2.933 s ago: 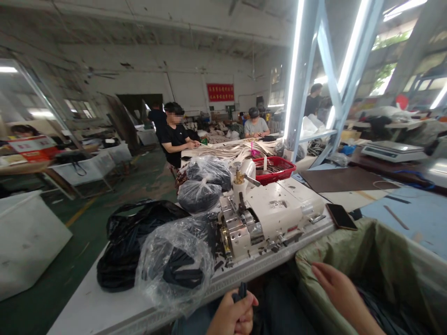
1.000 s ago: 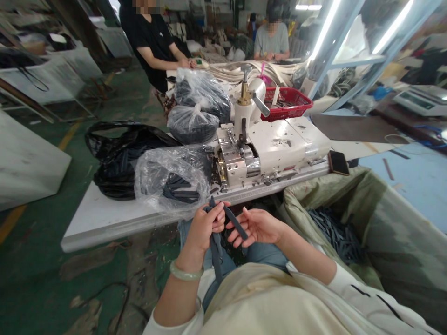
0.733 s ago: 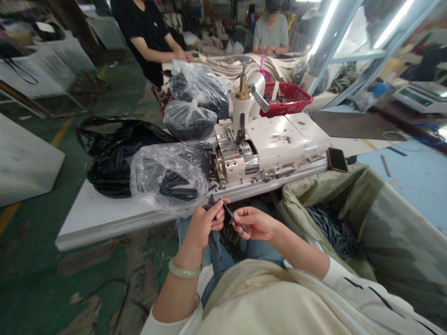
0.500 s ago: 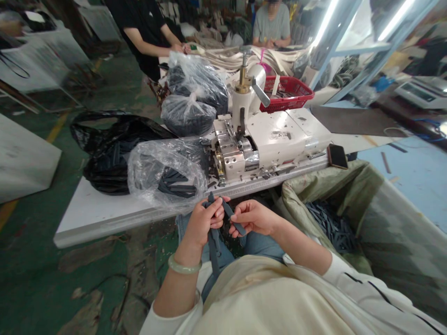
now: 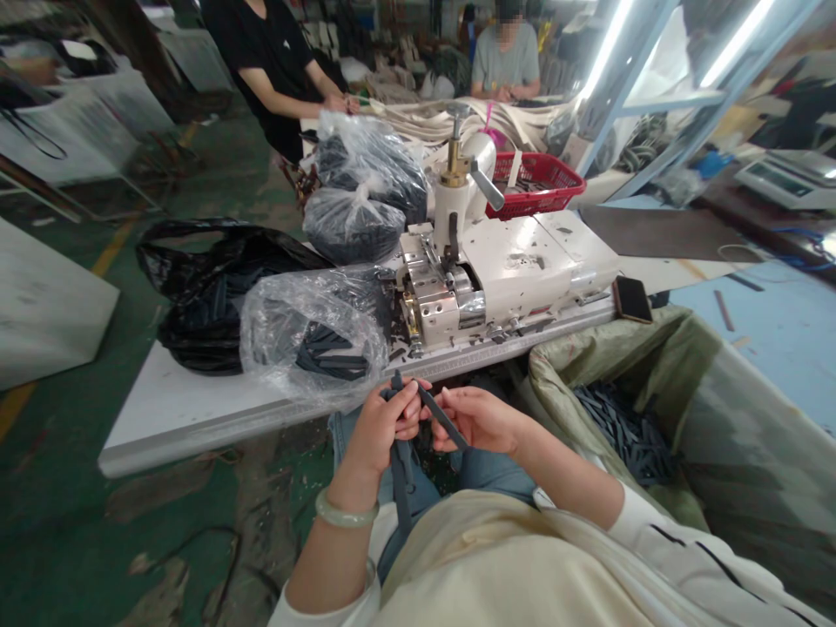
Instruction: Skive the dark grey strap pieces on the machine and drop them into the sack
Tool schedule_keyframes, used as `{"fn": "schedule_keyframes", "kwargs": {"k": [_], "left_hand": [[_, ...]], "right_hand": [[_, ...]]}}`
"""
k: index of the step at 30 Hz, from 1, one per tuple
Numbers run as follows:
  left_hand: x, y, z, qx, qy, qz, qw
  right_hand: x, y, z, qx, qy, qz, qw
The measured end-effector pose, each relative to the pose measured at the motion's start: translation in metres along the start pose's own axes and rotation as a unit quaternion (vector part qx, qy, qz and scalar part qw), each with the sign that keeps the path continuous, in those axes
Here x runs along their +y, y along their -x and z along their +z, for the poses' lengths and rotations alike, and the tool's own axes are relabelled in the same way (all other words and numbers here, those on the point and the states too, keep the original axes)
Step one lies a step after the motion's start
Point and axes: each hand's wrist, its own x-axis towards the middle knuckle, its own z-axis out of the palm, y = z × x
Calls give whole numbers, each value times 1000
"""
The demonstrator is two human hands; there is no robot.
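My left hand (image 5: 385, 422) is closed round several dark grey strips (image 5: 401, 488) that hang down over my lap. Its fingertips also pinch the upper end of another dark strip (image 5: 442, 418). That strip slants down to the right, between the fingers of my right hand (image 5: 480, 420), which are closed on it. Both hands are close together in front of the table edge. Just beyond them stands a cream machine (image 5: 522, 261) with a metal head. Left of it an open clear plastic bag (image 5: 274, 326) holds more dark strips.
A black bag (image 5: 189, 335) and tied clear bags (image 5: 353, 222) stand left of the machine. Behind it is a red basket (image 5: 542, 187). A phone (image 5: 632, 299) lies at the table's right end, above a green-lined bin (image 5: 555, 370) of strips. Two people work beyond.
The strip between my hands has turned and now shows a narrower side. The fingers of my right hand have shifted slightly along it. The view has tilted a little.
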Motion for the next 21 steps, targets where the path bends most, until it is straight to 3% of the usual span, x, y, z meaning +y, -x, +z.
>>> {"fn": "schedule_keyframes", "kwargs": {"k": [2,4,6,9,11,15,21], "left_hand": [[-1,-1,0,-11,-5,-6,1000],[-1,-2,-1,-7,1,-9,1000],[0,-3,-3,13,17,-8,1000],[2,-4,-10,38,46,-16,998],[3,-5,-13,41,60,-25,997],[2,-4,-18,44,68,-32,996],[3,-3,-23,50,81,-31,995]], "right_hand": [[2,-3,2,-27,-38,22,999],[-2,-8,3,-3,-25,4,1000],[-16,-16,1,88,56,-85,991],[-54,-31,-8,259,179,-245,917],[-82,-42,-14,326,198,-289,878],[-116,-59,-21,356,187,-289,869],[-119,-68,-22,377,151,-284,869]]}}
